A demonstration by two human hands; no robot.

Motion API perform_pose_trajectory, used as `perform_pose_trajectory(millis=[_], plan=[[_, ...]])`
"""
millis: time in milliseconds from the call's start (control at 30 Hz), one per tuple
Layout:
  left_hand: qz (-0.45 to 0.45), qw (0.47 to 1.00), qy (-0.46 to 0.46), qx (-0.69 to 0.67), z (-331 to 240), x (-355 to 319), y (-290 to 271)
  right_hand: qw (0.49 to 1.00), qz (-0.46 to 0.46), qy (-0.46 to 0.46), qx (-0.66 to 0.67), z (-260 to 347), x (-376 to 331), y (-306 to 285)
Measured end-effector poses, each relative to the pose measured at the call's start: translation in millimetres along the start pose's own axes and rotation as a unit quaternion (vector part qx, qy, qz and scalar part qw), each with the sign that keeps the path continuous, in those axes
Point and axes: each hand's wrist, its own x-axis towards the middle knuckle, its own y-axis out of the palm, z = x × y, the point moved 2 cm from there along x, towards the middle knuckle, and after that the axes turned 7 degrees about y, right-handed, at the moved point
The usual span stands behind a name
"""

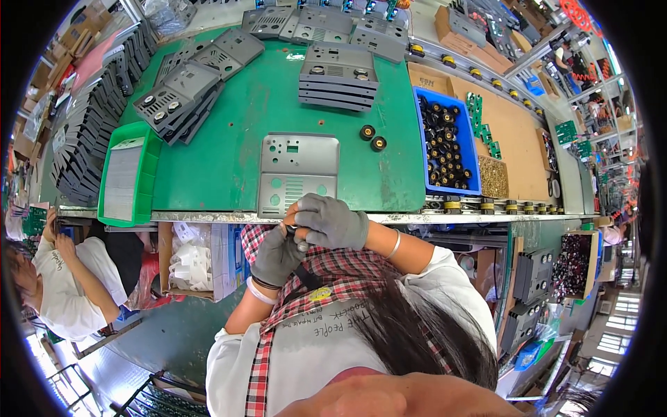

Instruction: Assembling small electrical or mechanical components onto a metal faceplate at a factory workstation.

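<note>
Near the table's front edge, my left hand [276, 258] and my right hand [325, 221] meet in grey gloves with bare fingertips. Both are closed, fingers pinched together around something small and dark that I cannot make out. Just beyond them a grey metal panel [314, 163] with round holes and slots lies flat, its near edge by my fingers. To its right sit two round black parts [367, 132] with brass-coloured centres. A stack of similar panels [338, 90] stands farther back, the top one bearing round fittings.
A blue bin [475, 163] of black round parts stands at right, beside a tray of small brass pieces [493, 178]. At left are a green bin [149, 182] of pale sheets, stacked panels [177, 97] and a long panel row [87, 139]. Another person [76, 285] sits at left.
</note>
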Motion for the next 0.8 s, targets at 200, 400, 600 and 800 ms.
perform_pose_trajectory(millis=[200,400,600,800], plan=[[-0.020,1.000,-0.009,-0.015,4.5,-1.1,-3.0,0.999,0.016,-0.017,0.023,-0.5,0.0,-5.9],[-0.035,0.998,0.037,-0.020,0.8,-1.1,-1.1,0.997,0.022,0.076,0.004,-4.5,-0.2,6.4],[-0.005,0.993,0.068,0.099,0.4,-0.1,2.0,0.988,0.013,0.094,-0.119,2.0,-1.3,1.0],[-0.022,0.999,0.038,0.012,-0.6,-0.3,-4.9,0.998,0.013,0.039,-0.055,-3.5,3.2,4.0]])
